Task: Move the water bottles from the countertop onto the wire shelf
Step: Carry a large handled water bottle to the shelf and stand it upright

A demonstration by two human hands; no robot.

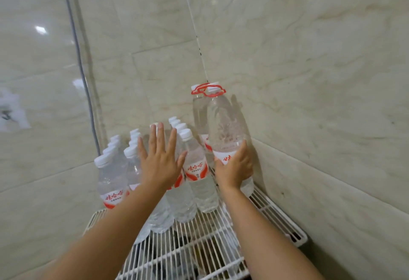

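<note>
Fingers of my right hand (234, 170) curl round the lower half of a large water bottle (225, 129), gripping it at its white and red label and holding it upright at the right rear of the wire shelf (199, 246). It carries a red handle (215, 92) at its white cap, and a second large bottle (199, 111) with the same red handle stands just behind it, close to the corner where the marble walls (309, 58) meet. My left hand (160, 160) is spread flat, fingers straight and apart, palm towards the small water bottles (194, 169); I cannot tell whether it touches them. These small bottles stand upright in rows on the white wire shelf, white caps up, red lettering on their labels, filling its left and middle back part. The nearest one at the left (111, 182) stands by the shelf's left edge. A grey cable (77, 58) runs down the wall at the left, behind the bottles.
</note>
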